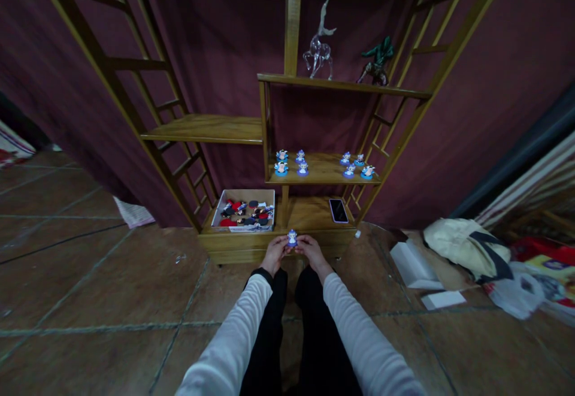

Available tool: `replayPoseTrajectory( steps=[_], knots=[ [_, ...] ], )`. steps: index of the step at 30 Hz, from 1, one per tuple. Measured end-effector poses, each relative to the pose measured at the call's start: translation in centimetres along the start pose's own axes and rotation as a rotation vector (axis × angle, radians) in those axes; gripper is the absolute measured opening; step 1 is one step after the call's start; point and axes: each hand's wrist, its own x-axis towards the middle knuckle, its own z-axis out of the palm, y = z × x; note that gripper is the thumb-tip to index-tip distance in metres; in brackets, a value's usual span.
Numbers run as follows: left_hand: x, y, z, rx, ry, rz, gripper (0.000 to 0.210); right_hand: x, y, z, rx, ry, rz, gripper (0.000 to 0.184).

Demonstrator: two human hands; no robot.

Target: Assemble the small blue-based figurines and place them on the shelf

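Note:
Between my two hands, in front of the wooden shelf unit's low base, is a small purple-and-white figurine [292,239] held upright. My left hand [275,254] grips it from the left, fingers closed at its side. From the right, the fingers of my right hand [311,248] close on its other side. An open box [216,221] on the bottom shelf, just left of my hands, holds several red, black and white figures. Above, similar figurines stand in two groups on the middle shelf [322,172]: blue-based ones and purple ones.
A phone [338,211] lies on the bottom shelf at right. A clear glass deer [320,48] and a dark green figure [378,63] stand on the upper shelf. On the floor at right are a cream bag [460,246], white packaging [414,265] and a plastic bag [516,293].

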Motion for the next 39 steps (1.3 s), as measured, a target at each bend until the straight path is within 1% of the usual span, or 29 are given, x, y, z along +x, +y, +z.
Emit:
replayPoseTrajectory(
  steps=[8, 17, 20, 24, 31, 35, 39],
  knots=[
    [-0.58, 0.20, 0.09, -0.005, 0.003, 0.024, 0.011, -0.22, -0.21, 0.20, 0.000, 0.008, 0.001, 0.032],
    [-0.36, -0.39, 0.25, -0.011, 0.011, 0.056, 0.011, -0.15, 0.18, 0.56, 0.016, 0.034, -0.017, 0.029],
    [-0.50, -0.35, 0.39, -0.025, 0.028, 0.046, 0.012, -0.08, 0.24, 0.65, 0.022, 0.060, -0.017, 0.029],
    [-0.56, -0.22, 0.47, -0.034, 0.036, -0.003, 0.009, -0.04, 0.22, 0.70, 0.003, 0.085, -0.031, 0.026],
    [-0.48, -0.28, 0.34, -0.063, 0.026, 0.005, 0.004, -0.09, 0.35, 0.64, 0.010, 0.064, -0.045, 0.029],
    [-0.43, -0.22, 0.39, -0.049, 0.011, 0.015, 0.004, -0.10, 0.43, 0.57, -0.010, 0.046, -0.049, 0.028],
    [-0.34, -0.13, 0.49, -0.042, 0.044, 0.019, 0.006, -0.16, 0.39, 0.73, -0.016, 0.044, -0.055, 0.028]
  ],
)
